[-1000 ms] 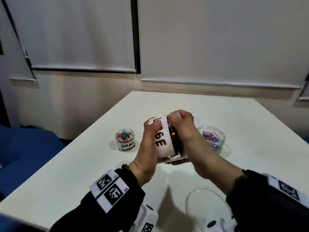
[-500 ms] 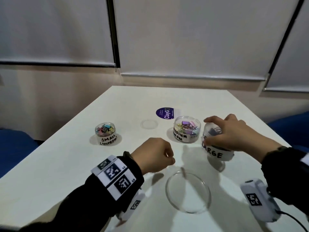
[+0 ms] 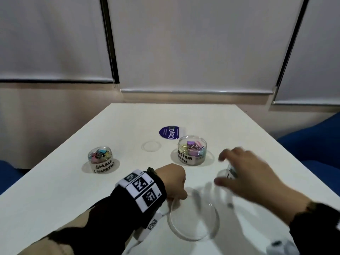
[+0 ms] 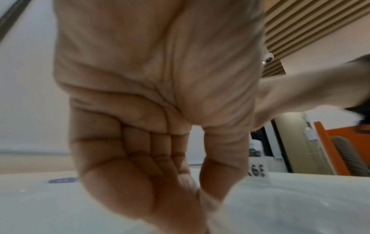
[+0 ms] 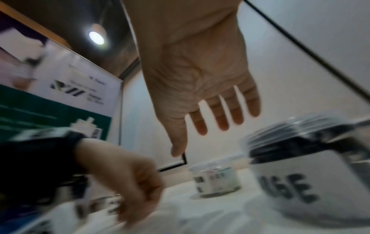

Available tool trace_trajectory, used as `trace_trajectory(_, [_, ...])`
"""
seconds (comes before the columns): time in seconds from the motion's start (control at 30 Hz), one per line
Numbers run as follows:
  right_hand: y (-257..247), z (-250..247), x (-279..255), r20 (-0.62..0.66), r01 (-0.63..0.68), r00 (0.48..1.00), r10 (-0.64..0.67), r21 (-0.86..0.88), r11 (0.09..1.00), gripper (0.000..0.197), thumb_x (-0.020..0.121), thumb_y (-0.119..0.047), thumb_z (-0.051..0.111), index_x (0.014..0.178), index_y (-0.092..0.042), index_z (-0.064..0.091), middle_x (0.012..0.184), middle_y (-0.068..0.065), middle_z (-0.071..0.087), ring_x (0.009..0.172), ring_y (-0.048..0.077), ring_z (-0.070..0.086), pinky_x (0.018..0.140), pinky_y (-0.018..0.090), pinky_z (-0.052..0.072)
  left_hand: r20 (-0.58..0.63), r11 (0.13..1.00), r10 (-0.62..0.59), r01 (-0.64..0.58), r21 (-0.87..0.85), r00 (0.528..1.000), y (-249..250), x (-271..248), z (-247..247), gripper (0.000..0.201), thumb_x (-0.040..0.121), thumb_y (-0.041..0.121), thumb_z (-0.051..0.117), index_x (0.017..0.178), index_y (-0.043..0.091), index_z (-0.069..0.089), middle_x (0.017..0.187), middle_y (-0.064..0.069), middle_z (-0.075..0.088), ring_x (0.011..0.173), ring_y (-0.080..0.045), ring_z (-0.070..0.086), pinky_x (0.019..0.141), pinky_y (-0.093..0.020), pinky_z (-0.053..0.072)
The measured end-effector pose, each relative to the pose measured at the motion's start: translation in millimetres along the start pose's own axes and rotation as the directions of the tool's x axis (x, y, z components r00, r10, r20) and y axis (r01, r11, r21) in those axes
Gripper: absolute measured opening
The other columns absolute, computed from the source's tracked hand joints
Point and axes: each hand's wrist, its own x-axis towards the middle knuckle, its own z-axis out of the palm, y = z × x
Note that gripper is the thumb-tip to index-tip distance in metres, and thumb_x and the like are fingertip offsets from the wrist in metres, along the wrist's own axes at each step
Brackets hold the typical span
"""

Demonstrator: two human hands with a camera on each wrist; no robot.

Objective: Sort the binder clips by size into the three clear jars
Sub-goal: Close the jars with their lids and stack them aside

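Observation:
The jar labelled SMALL (image 3: 100,160) stands at the left and the MEDIUM jar (image 3: 192,150) in the middle, both holding coloured binder clips. The LARGE jar (image 3: 227,173) stands on the table at the right, mostly hidden in the head view by my blurred right hand (image 3: 244,173). In the right wrist view that right hand (image 5: 200,134) is open with straight fingers, and the LARGE jar (image 5: 300,182) stands free beside it. My left hand (image 3: 174,183) is curled, thumb and fingers pinching the rim of a wide clear lid (image 3: 193,218) that lies in front of me.
A small clear lid (image 3: 151,145) and a purple round lid (image 3: 170,132) lie behind the jars on the white table (image 3: 55,196). Blue seats flank the table on both sides. Blinds cover the wall behind.
Both hands held the LARGE jar a second ago. The right hand set it down at the right and has let go; the left hand has dropped to the wide lid's rim.

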Motion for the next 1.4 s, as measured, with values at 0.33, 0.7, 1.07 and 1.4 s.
trace_trajectory(0.33, [-29,2,-3,0.045,0.320,0.947,-0.318,-0.042,0.947,0.020,0.090,-0.034,0.052,0.109,-0.030,0.055,0.111,-0.007,0.058,0.107,0.020,0.053,0.086,0.032,0.036,-0.070,0.897,-0.038,0.004,-0.443,0.997,-13,27,-33,0.019,0.086,0.012,0.057,0.081,0.002,0.073,0.064,-0.004,0.071,0.052,-0.010,0.064,0.054,-0.023,0.054])
trace_trajectory(0.7, [2,-8,21,-0.195,-0.031,0.978,0.080,0.246,0.969,0.015,0.096,-0.018,0.044,0.108,-0.027,0.046,0.092,-0.012,0.061,0.084,0.019,0.054,0.072,0.031,0.047,-0.256,0.992,-0.026,-0.008,-0.129,0.966,-30,99,-44,0.102,0.065,0.043,0.079,0.149,0.019,0.026,0.146,-0.010,0.036,0.133,-0.027,0.039,0.105,-0.041,0.041])
trace_trajectory(1.07, [18,-10,37,-0.096,-0.132,0.962,0.256,0.655,0.744,0.036,0.094,-0.003,0.044,0.107,-0.035,0.054,0.081,-0.005,0.063,0.078,0.019,0.061,0.071,0.036,0.054,-0.192,0.940,-0.078,0.008,-0.342,0.978,-27,101,-34,0.094,0.057,0.052,0.084,0.134,0.021,0.040,0.107,0.008,0.057,0.099,-0.012,0.059,0.088,-0.027,0.049])
trace_trajectory(1.4, [-28,17,91,0.096,-0.226,0.973,0.211,0.591,0.774,0.049,0.095,-0.012,0.041,0.142,-0.024,0.041,0.131,0.012,0.052,0.100,0.026,0.057,0.074,0.023,0.044,-0.028,0.957,-0.045,0.035,-0.287,0.999,-65,36,-28,0.102,0.062,0.038,0.089,0.146,0.030,0.031,0.132,0.002,0.056,0.102,-0.012,0.056,0.082,-0.024,0.047])
